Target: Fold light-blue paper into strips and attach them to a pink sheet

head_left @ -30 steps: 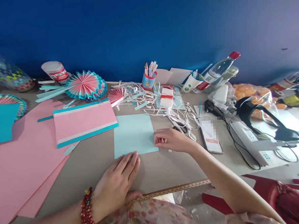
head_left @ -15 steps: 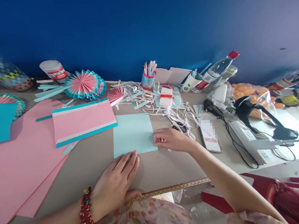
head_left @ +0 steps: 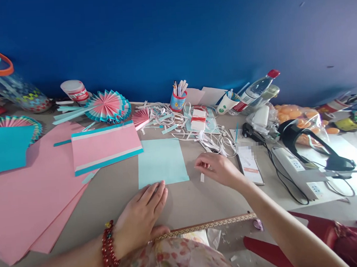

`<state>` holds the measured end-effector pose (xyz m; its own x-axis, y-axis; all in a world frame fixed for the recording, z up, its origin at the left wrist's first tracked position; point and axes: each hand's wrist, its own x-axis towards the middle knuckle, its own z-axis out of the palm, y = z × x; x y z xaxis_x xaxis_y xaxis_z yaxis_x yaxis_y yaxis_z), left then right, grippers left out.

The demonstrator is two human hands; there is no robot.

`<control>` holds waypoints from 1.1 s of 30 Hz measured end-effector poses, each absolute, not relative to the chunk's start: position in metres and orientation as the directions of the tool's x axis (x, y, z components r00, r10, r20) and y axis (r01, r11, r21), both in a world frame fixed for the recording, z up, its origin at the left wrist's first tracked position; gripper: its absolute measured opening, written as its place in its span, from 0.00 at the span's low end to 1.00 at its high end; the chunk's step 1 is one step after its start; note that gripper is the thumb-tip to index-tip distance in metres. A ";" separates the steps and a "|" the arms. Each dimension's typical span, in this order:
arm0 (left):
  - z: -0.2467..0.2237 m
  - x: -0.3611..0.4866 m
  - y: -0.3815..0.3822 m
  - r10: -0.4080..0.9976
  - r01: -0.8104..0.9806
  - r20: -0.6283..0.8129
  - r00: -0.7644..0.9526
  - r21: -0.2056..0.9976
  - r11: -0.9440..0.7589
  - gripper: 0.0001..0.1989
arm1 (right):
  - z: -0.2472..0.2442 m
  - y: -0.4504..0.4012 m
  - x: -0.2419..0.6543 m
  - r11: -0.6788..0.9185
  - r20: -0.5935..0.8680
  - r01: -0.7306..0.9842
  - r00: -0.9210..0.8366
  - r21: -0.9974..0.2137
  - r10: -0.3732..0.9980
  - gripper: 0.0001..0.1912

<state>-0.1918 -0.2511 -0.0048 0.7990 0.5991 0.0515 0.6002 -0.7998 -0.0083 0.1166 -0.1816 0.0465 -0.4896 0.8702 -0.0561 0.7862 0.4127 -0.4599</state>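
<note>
A light blue paper sheet (head_left: 162, 160) lies flat on the grey table (head_left: 197, 205). My left hand (head_left: 145, 210) rests at its front edge, fingers stretched out and fingertips touching the paper, thumb at the table edge. Just right of the sheet, my right hand (head_left: 215, 167) hovers apart from it, its fingers curled together; whether anything is between them is hidden. Below that hand lies a small white strip (head_left: 202, 177). A pink card with blue and white borders (head_left: 106, 146) sits to the left of the sheet.
Pink sheets (head_left: 42, 186) and a blue sheet (head_left: 10, 148) cover the left. Behind are a paper rosette (head_left: 108, 106), a pen cup (head_left: 178, 99) and paper scraps (head_left: 165, 117). A phone (head_left: 249, 163), power strip (head_left: 294, 168) and bottle (head_left: 259, 89) are on the right.
My right hand has moved right, off the edge of the light blue sheet. My left hand has stayed at the front edge. The whole view has shifted slightly.
</note>
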 end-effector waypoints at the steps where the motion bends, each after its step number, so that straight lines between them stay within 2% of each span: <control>1: -0.004 -0.192 -0.251 0.601 0.602 0.051 0.798 -0.007 -0.799 0.43 | 0.044 -0.187 0.111 0.425 -0.044 0.777 -0.500 -0.465 0.865 0.08; 5: -0.002 -0.192 -0.250 0.606 0.606 0.030 0.795 -0.002 -0.796 0.42 | 0.030 -0.204 0.090 0.439 -0.034 0.786 -0.502 -0.436 0.864 0.09; 9: 0.000 -0.192 -0.247 0.605 0.605 0.004 0.796 0.022 -0.796 0.38 | 0.022 -0.209 0.082 0.390 -0.040 0.796 -0.458 -0.463 0.888 0.01; 11: 0.002 -0.194 -0.245 0.611 0.608 0.018 0.792 0.063 -0.791 0.36 | 0.022 -0.209 0.082 0.379 -0.038 0.791 -0.450 -0.481 0.892 0.02; 14: 0.009 -0.200 -0.241 0.646 0.624 0.078 0.759 0.199 -0.756 0.28 | 0.029 -0.209 0.083 0.369 -0.033 0.782 -0.443 -0.502 0.896 0.04; 19: 0.030 -0.212 -0.227 0.785 0.595 0.211 0.582 0.548 -0.588 0.19 | 0.051 -0.199 0.081 0.321 0.003 0.728 -0.402 -0.605 0.916 0.03; 21: 0.041 -0.214 -0.216 0.827 0.582 0.248 0.505 0.609 -0.538 0.18 | 0.058 -0.190 0.077 0.312 0.040 0.683 -0.383 -0.660 0.923 0.02; 23: 0.052 -0.213 -0.202 0.823 0.593 0.307 0.479 0.577 -0.561 0.20 | 0.063 -0.178 0.070 0.325 0.075 0.612 -0.398 -0.721 0.914 0.02; 26: 0.059 -0.207 -0.173 0.766 0.632 0.372 0.525 0.433 -0.643 0.23 | 0.065 -0.160 0.059 0.356 0.129 0.515 -0.424 -0.779 0.896 0.03; 29: 0.056 -0.199 -0.141 0.729 0.616 0.333 0.598 0.393 -0.683 0.08 | 0.059 -0.148 0.055 0.347 0.172 0.458 -0.381 -0.818 0.908 0.04; 31: 0.051 -0.194 -0.119 0.750 0.632 0.266 0.605 0.413 -0.656 0.08 | 0.054 -0.145 0.058 0.325 0.204 0.473 -0.290 -0.819 0.935 0.08; 33: 0.046 -0.191 -0.096 0.762 0.653 0.252 0.597 0.399 -0.644 0.09 | 0.047 -0.150 0.064 0.328 0.245 0.576 -0.219 -0.749 0.945 0.11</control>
